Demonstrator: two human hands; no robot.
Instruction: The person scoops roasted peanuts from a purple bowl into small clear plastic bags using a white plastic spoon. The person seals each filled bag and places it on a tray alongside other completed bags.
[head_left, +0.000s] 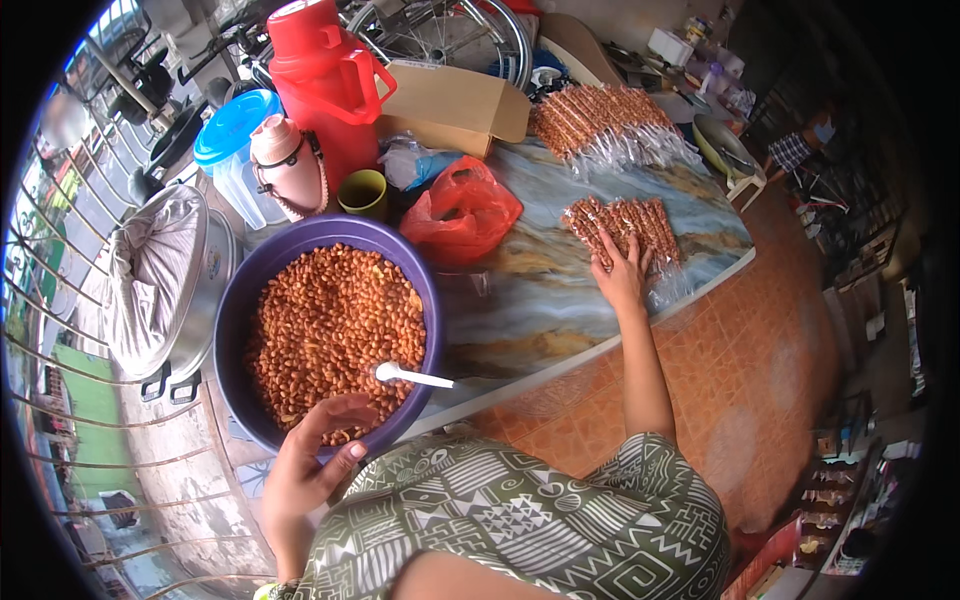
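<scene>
A purple plastic basin (433, 315) full of reddish-brown peanuts (337, 322) stands at the table's near left. A white plastic spoon (412, 375) lies with its bowl on the nuts and its handle across the rim. My left hand (319, 442) is at the basin's near rim, fingers apart, holding nothing that I can see. On the right, my right hand (624, 274) rests with spread fingers on a small row of peanut-filled narrow plastic packets (649, 221). Beyond it lies a larger row of similar packets (607, 120), their clear ends towards me.
A red plastic bag (461, 214), a green cup (363, 193), a pink bottle (289, 169), a red thermos jug (322, 90), a blue-lidded container (238, 135) and an open cardboard box (450, 105) stand behind the basin. A cloth-covered metal pot (165, 277) is at left. The marble-patterned table's edge (697, 304) runs at right.
</scene>
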